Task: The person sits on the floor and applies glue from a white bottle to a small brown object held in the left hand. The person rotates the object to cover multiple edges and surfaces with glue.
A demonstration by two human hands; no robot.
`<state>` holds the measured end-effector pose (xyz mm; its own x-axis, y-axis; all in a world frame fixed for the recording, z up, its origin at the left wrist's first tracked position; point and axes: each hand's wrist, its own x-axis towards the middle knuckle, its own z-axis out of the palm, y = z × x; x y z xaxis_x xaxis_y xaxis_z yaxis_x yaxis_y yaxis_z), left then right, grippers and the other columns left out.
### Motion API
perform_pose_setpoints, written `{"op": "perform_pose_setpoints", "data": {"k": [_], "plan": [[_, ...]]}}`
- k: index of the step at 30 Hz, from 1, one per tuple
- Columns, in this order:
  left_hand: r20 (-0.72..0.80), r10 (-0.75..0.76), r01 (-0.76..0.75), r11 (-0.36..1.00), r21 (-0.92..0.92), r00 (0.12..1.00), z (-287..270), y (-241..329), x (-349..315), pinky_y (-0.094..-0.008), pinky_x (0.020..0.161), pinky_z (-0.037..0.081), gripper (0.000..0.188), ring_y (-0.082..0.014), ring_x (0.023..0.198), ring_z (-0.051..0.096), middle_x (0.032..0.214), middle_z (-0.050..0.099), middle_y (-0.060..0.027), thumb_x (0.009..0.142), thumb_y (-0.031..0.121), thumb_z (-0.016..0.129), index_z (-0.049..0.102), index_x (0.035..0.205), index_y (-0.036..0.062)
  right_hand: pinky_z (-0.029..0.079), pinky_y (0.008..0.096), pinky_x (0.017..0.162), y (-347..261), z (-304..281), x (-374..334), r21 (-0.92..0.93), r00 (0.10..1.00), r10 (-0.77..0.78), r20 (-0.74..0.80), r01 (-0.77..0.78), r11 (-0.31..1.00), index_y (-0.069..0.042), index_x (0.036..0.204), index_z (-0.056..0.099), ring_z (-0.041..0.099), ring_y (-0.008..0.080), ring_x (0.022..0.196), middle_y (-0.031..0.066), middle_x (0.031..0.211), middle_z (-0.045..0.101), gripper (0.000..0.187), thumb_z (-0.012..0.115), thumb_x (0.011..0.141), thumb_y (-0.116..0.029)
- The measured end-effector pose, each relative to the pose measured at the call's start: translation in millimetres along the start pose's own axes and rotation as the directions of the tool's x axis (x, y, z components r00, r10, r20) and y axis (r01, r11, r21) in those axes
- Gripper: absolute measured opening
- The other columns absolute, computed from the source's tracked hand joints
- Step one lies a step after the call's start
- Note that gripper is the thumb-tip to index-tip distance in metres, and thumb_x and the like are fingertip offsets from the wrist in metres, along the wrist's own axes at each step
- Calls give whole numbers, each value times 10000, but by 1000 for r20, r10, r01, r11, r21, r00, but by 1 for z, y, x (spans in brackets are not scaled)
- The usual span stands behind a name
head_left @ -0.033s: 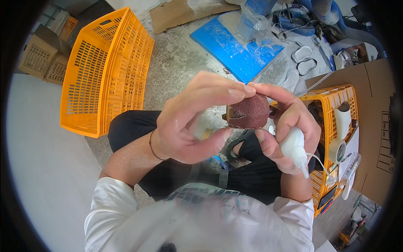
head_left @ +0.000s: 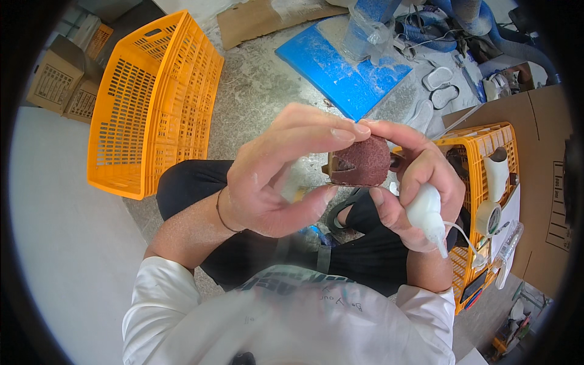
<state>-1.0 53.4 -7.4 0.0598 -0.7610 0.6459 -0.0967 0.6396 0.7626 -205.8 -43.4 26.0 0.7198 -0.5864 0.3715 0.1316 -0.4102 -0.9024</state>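
Between my hands is a short reddish-brown drum with a rough, sandpaper-like surface (head_left: 363,163). Its left end shows a darker brown jagged edge, and a dark stub shows at its right. My left hand (head_left: 264,173) curls round the drum's left side, fingers on top and thumb at the lower edge. From the right, my right hand (head_left: 439,176) touches the drum's top with a fingertip, its thumb near the lower right edge. That same hand also keeps a small white squeeze bottle (head_left: 424,210) in its palm, nozzle pointing down.
A tall orange crate (head_left: 155,115) stands at the left. On the right, another orange crate (head_left: 471,146) bears a tape roll (head_left: 488,218) and a white tube. A dusty blue board (head_left: 340,67) lies ahead on the floor, near slippers (head_left: 444,95) and hoses. Cardboard (head_left: 529,176) leans at far right.
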Motion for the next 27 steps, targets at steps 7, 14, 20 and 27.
{"op": "perform_pose_setpoints", "data": {"k": [7, 14, 20, 27], "plan": [[-8, 6, -6, 1000, -2, 1000, 1, 0, 0, -403, 981, 488, 587, -310, 1174, 611, 1328, 634, -186, 750, -114, 674, 570, 1319, -14, 569, 328, 842, 5, 4, 3, -21, 995, -77, -64, 75, 997, -115, 741, 470, 717, 251, 1019, 283, 1259, 669, 372, 790, 695, 70], [31, 88, -90, 990, 105, 996, -4, -2, 4, -412, 972, 499, 584, -323, 1149, 628, 1309, 646, -191, 741, -111, 675, 584, 1307, 2, 535, 302, 857, 4, 2, 2, 4, 998, -65, -12, 65, 998, -111, 711, 442, 651, 183, 1053, 309, 1340, 598, 353, 763, 838, -39], [31, 103, -106, 989, 106, 994, -4, -3, 4, -411, 972, 499, 592, -326, 1154, 626, 1318, 641, -194, 735, -117, 662, 589, 1309, 8, 505, 245, 777, 1, 3, 1, -1, 999, -28, -23, 28, 1000, -122, 701, 447, 601, 85, 878, 297, 1336, 610, 358, 772, 819, -26], [33, 102, -105, 990, 99, 994, -4, -3, 4, -411, 973, 499, 596, -324, 1158, 622, 1322, 639, -191, 739, -118, 656, 588, 1317, 11, 507, 246, 780, 1, 4, 2, -12, 999, -42, -28, 41, 999, -122, 702, 453, 612, 95, 897, 299, 1336, 609, 354, 769, 815, -10]]}}
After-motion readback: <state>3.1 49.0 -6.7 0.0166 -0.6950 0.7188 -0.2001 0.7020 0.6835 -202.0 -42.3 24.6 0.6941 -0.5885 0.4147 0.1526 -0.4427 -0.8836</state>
